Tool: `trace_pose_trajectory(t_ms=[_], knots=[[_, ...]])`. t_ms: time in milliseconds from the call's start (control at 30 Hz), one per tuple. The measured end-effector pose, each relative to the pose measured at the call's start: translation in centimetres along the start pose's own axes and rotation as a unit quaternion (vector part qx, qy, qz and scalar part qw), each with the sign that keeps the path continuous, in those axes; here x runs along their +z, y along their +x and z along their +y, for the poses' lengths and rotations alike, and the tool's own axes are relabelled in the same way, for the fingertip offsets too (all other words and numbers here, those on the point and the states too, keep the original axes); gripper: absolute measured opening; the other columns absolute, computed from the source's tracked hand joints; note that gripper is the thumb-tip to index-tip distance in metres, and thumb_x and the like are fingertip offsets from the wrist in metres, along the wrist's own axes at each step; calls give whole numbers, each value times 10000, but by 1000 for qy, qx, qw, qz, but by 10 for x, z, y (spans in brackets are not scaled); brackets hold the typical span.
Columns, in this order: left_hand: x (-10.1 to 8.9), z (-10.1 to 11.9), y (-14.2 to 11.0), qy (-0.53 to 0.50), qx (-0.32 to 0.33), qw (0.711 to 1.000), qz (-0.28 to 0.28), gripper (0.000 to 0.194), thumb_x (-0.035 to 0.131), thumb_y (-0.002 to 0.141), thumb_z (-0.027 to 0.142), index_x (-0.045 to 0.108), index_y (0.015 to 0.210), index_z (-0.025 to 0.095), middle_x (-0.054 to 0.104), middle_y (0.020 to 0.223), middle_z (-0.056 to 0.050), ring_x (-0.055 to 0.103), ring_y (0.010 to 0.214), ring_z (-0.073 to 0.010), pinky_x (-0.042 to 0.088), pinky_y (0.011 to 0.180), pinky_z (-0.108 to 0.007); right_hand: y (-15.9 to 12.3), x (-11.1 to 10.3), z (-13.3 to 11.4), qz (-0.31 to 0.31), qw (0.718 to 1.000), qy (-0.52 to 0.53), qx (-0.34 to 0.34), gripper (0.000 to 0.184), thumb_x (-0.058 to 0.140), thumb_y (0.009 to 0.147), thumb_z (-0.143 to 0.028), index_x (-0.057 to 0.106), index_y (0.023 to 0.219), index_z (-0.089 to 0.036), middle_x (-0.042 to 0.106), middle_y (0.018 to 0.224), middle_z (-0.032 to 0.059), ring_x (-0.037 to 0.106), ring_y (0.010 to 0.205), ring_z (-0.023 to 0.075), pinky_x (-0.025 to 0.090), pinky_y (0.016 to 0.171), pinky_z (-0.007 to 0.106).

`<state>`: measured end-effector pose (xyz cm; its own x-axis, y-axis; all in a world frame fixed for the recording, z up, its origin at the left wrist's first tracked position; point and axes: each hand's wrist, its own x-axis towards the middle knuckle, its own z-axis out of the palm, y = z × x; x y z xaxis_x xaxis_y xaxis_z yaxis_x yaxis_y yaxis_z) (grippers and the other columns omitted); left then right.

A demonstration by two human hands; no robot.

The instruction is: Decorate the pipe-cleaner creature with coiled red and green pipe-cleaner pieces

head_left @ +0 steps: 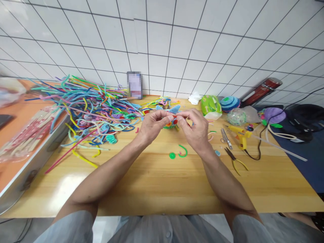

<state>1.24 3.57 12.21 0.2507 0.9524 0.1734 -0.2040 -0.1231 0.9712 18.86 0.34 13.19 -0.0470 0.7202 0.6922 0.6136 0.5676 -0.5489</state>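
My left hand (152,125) and my right hand (194,129) meet over the middle of the table, fingertips pinched together. Between them is a small red piece that looks like a pipe cleaner (174,116), gripped from both sides. Just behind and below my fingers sits a colourful pipe-cleaner figure (169,125) with blue pointed parts, partly hidden by my hands. In front of it on the wood lie a green coiled disc (172,155) and a curved green pipe cleaner (184,151).
A heap of pipe cleaners (93,104) spreads across the left. To the right lie pliers (235,160), scissors (226,139) and a yellow glue gun (241,135) with its cord. A phone (134,85) leans on the tiled wall near a green packet (211,105) and a red flask (262,91).
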Motion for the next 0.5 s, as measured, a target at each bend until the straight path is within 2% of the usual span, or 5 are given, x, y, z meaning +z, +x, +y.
trace_pose_trajectory(t_ms=[233,500], knots=[[5,-7,-2,-36,-22,998,38,424,916,695,568,742,785,192,582,606,36,366,527,-80,272,506,-260,-2,8,2,-4,993,72,89,102,671,959,-276,769,941,-254,777,893,14,654,772,180,528,748,345],[12,-12,-5,-111,-44,991,59,441,972,639,526,737,782,181,544,605,47,355,520,-61,247,478,-228,-5,16,4,-6,985,128,111,90,671,932,-247,758,915,-228,776,872,10,653,758,156,510,732,314]])
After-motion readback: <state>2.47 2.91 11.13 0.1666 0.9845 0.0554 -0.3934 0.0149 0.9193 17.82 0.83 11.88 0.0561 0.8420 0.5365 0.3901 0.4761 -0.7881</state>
